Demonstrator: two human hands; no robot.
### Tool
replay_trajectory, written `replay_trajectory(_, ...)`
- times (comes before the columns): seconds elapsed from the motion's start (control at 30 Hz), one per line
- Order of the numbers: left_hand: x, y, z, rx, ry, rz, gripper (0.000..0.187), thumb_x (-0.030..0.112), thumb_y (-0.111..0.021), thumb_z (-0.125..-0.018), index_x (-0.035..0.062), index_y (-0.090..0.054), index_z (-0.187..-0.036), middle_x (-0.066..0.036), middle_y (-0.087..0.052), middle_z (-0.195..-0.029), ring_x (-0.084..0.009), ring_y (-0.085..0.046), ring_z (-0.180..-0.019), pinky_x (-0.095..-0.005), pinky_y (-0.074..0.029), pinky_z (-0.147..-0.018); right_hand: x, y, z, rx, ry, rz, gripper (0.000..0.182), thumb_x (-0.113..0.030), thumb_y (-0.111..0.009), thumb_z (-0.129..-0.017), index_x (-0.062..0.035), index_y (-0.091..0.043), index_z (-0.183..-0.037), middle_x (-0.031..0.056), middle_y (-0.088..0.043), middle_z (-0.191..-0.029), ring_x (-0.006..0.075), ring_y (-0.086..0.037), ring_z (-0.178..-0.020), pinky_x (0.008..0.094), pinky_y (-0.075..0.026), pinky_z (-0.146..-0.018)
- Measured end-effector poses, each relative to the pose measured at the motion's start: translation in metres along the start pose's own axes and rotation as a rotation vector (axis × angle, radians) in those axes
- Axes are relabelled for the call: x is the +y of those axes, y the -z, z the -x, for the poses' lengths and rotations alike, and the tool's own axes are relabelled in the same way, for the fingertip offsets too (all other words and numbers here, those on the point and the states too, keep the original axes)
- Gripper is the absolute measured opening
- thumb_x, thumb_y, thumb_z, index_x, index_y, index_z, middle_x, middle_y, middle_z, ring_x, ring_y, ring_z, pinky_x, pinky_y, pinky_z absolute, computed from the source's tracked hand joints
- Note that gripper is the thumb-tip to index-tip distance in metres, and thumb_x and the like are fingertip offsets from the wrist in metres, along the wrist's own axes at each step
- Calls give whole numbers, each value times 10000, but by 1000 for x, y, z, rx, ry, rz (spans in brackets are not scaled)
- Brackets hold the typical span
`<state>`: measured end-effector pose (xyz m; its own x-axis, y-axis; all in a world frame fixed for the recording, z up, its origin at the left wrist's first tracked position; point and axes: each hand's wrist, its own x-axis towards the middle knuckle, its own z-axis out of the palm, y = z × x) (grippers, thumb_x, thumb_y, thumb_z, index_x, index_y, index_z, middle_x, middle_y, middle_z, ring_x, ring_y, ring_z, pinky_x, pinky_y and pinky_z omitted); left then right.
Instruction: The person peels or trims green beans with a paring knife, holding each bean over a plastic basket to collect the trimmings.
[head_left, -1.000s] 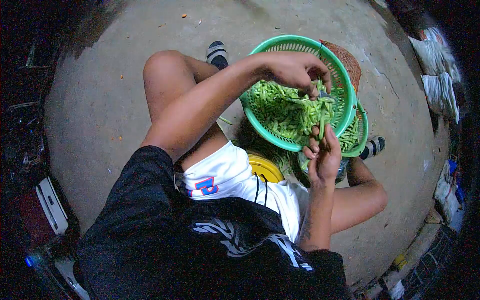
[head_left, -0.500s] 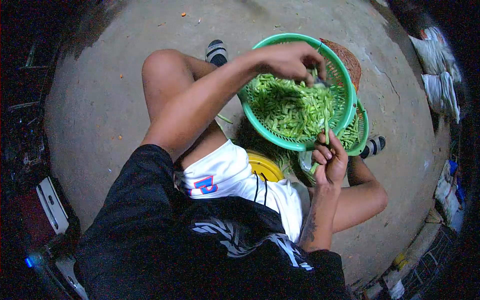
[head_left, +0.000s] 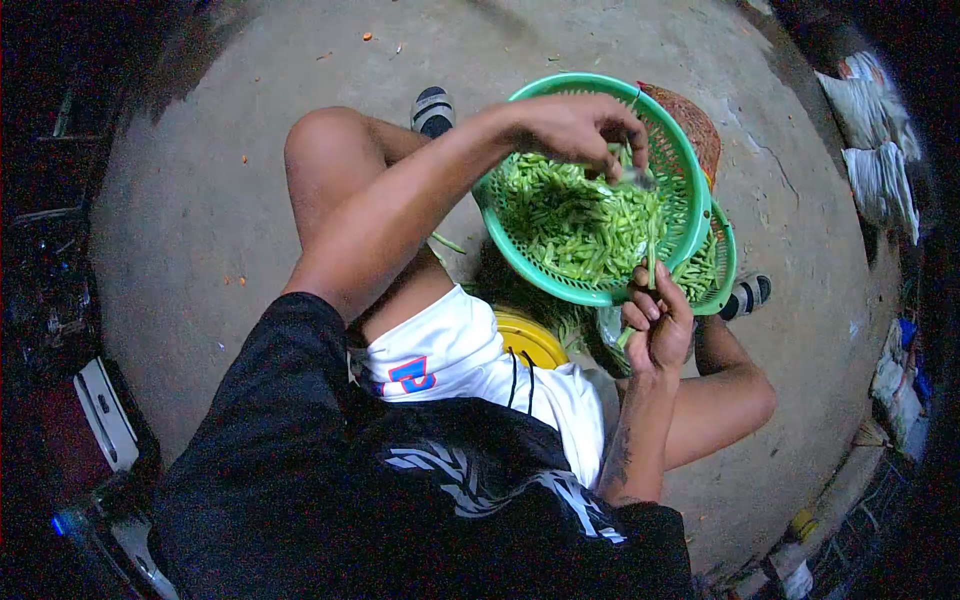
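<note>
My left hand (head_left: 585, 130) reaches over a green plastic basket (head_left: 555, 285), its fingers closed round what looks like a small knife (head_left: 638, 179), blurred by motion. Cut green bean pieces (head_left: 590, 225) are heaped in this basket. At the near rim, my right hand (head_left: 660, 320) grips a long green bean (head_left: 652, 240) between thumb and fingers. The bean's upper end points over the heap, close below the knife; its lower end shows beneath the fingers. Whether the blade touches the bean cannot be made out.
A second green basket (head_left: 728, 270) with bean pieces sits under the first one's right side. Behind them is a reddish-brown mesh sack (head_left: 695, 130). A yellow round object (head_left: 530, 340) is between my legs. White sacks (head_left: 880, 175) lie along the right edge of the concrete floor.
My left hand and the knife have shifted slightly down. My right hand stays at the near rim, still gripping the bean. The basket has barely moved.
</note>
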<state>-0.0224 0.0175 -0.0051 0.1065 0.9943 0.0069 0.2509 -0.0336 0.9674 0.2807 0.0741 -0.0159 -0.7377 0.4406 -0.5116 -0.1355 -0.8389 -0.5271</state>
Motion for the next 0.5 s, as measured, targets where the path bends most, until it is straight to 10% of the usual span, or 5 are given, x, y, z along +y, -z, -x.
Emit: replay_trajectory(0.5, 15, -40, -2, -215, 37, 17, 385, 92, -750, -842, 43, -645, -1209, -34, -675, -928, -133, -617, -846, -309, -488, -752, 5, -13, -3, 32, 22, 62, 158, -180, -630, -1003, -49, -609, -1087, 43, -638, -937, 11, -390, -564, 163, -306, -462)
